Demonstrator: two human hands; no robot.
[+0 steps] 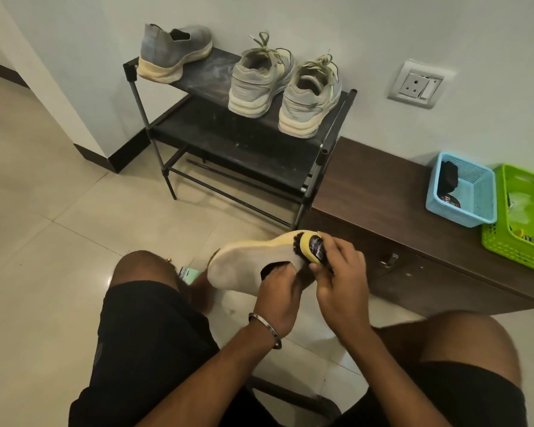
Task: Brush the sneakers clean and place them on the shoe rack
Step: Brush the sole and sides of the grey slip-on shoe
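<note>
Lying on its side between the person's knees, above the tiled floor (43, 211), the grey slip-on sneaker (244, 268) has its yellowed sole turned away toward the shoe rack (259, 149). The left hand (279, 295) grasps it, fingers tucked into the opening. The right hand (341, 283) clenches a yellow-backed shoe brush (310, 246), its dark bristles pressed against the sneaker's heel end. On the rack's top shelf stands the matching grey sneaker (173, 53) at the left and a pair of laced grey trainers (284, 84) to its right. Beside the rack, a low brown tabletop (383, 192) carries a blue basket (463, 192) touching a green basket (521, 217).
</note>
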